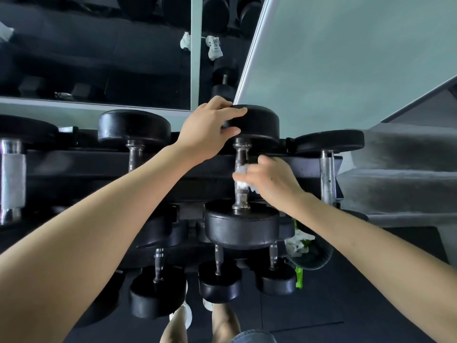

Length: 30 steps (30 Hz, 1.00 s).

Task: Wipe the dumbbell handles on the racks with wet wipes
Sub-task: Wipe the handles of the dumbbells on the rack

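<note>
At the top tier of the rack point(173, 167) — one dumbbell point(242, 229) being worked, lying front to back, its chrome handle point(241, 149) between two black heads.

Hands:
- Left hand point(210, 129) grips the far head, fingers curled over its rim, thumb underneath. Reads as steadying.
- Right hand point(272, 179) pinches a bunched white wet wipe point(241, 175) against the middle of the handle, fingers curled round wipe and bar together. Bare metal shows above and below the wipe.

Same tier: a left neighbour point(135, 154), a right neighbour point(327, 174), and a thicker chrome bar point(12, 179) at the far left edge. Lower tier: three smaller dumbbells point(219, 280). No wet sheen marks wiped from unwiped on any of them — cannot tell.

Low on the right, a dark container point(314, 258) holds crumpled white wipes, with a green strip point(298, 278) hanging beneath it.

Judgement: spent wipes suggest the task is well under way, not just begun. The present step looks like mid-wipe on this one handle. Its two ends probably remain. Any of the six other handles in view may remain too, but how many cannot be told.
</note>
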{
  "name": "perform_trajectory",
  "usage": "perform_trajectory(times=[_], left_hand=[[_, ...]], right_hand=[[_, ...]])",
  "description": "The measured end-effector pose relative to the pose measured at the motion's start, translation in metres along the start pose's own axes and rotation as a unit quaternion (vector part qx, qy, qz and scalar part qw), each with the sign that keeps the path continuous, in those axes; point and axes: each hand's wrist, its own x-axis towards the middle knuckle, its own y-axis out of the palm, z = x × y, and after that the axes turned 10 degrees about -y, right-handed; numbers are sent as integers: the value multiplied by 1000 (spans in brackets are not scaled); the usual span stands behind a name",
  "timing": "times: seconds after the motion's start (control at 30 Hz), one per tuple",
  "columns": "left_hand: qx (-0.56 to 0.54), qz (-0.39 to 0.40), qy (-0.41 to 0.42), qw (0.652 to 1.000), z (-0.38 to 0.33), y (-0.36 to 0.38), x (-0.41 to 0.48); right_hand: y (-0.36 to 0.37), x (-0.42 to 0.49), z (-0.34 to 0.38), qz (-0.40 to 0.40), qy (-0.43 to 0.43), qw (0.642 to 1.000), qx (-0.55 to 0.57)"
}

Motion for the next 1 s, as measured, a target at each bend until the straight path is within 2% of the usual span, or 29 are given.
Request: perform_trajectory(times=[0.1, 0.17, 0.2, 0.3, 0.43, 0.6, 0.7, 0.8, 0.93, 1.0], left_hand=[[5, -9, 6, 1000, 1, 1, 0], [6, -11, 8, 1000, 1, 2, 0], [6, -11, 8, 1000, 1, 2, 0], [5, -13, 7, 1000, 3, 3, 0], [8, -13, 12, 1000, 4, 4, 1], [3, -19, 15, 1000, 5, 6, 0], [8, -21, 16, 1000, 5, 6, 0], [8, -22, 15, 1000, 5, 7, 0], [6, -28, 14, 1000, 4, 8, 0], [6, -26, 15, 1000, 5, 8, 0]], right_hand=[[0, 22, -15, 29, 63, 997, -18], [9, 16, -14, 24, 82, 995, 44], [10, 7, -9, 12, 85, 993, 80], [21, -24, 5, -17, 4, 989, 144], [17, -23, 4, -10, 73, 977, 202], [12, -23, 14, -34, 244, 899, 362], [6, -19, 25, -18, 278, 878, 388], [4, -17, 33, -30, 319, 837, 443], [5, -9, 46, -91, 319, 878, 346], [9, -7, 49, -90, 322, 885, 324]])
